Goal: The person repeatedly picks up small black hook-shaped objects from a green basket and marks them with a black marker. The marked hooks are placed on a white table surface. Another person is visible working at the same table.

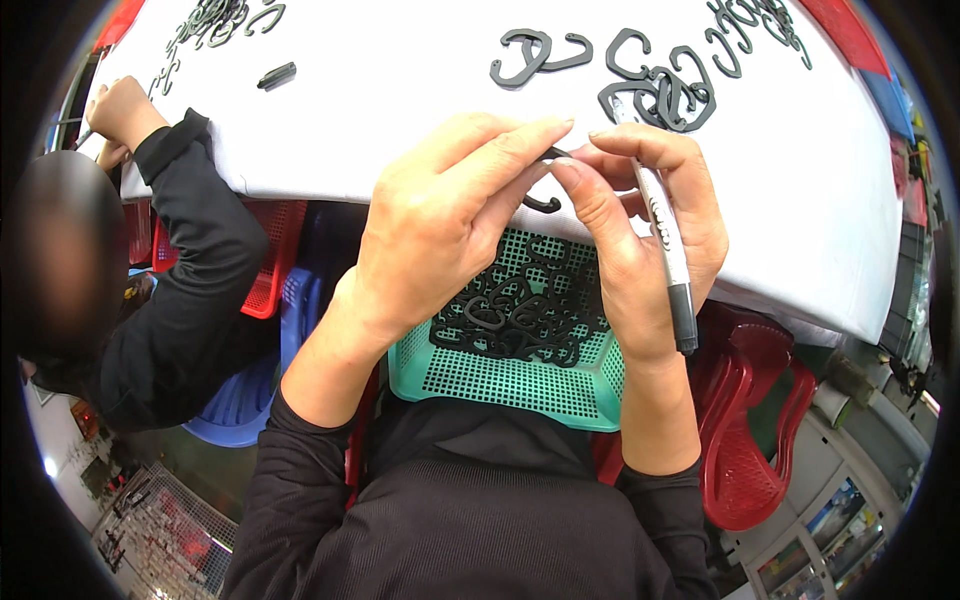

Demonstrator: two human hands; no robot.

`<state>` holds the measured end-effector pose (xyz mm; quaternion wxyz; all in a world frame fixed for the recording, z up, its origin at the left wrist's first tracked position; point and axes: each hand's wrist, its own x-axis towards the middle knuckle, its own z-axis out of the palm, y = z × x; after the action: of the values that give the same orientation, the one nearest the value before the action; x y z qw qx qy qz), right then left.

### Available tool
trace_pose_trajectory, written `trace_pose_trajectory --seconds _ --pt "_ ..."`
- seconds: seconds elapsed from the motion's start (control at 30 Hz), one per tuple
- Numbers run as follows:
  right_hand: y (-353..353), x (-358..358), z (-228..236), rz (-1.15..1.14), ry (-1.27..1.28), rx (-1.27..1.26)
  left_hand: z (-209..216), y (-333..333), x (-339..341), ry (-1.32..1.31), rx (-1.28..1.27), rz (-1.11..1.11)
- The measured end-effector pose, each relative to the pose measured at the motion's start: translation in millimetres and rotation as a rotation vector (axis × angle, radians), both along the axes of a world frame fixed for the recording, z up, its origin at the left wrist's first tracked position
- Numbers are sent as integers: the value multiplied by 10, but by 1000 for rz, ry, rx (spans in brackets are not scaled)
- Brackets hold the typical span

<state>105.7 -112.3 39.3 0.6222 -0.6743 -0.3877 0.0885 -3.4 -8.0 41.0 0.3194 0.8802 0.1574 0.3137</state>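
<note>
My left hand (440, 215) is closed, its fingertips pinching a black C-shaped hook (543, 204), mostly hidden behind the fingers. Against the same hook rests the thumb of my right hand (655, 215). That hand also holds a white marker pen (664, 225) with a black end, slanting across the fingers, its other end pointing at the far side of the table. Below both hands a green mesh basket (505, 385) sits at my lap, with many black C-shaped hooks (515, 318) heaped in it.
On the white-covered table (800, 220) lie a loose cluster of hooks (665, 90) and two overlapping ones (535, 55). A black pen cap (277, 75) lies farther left. At left, a person in black sleeves (190, 260) works at the table. A dark red chair (745, 430) stands right.
</note>
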Motion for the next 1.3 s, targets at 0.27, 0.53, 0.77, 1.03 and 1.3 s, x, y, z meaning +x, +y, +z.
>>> trace_pose_trajectory --seconds 0.27,0.53,0.77,1.03,1.3 --pt "-70 187 131 123 715 30 71 70 -13 -171 -13 -3" --pt "-36 99 97 6 596 -4 -38 69 -88 -133 -116 52" --pt "-80 7 -112 -42 500 -37 -238 48 -76 -11 -298 221" --pt "76 -119 -282 -29 297 6 -265 66 -38 -25 -203 225" --pt "100 -122 -321 -61 232 -22 -295 58 -27 -48 -157 209"
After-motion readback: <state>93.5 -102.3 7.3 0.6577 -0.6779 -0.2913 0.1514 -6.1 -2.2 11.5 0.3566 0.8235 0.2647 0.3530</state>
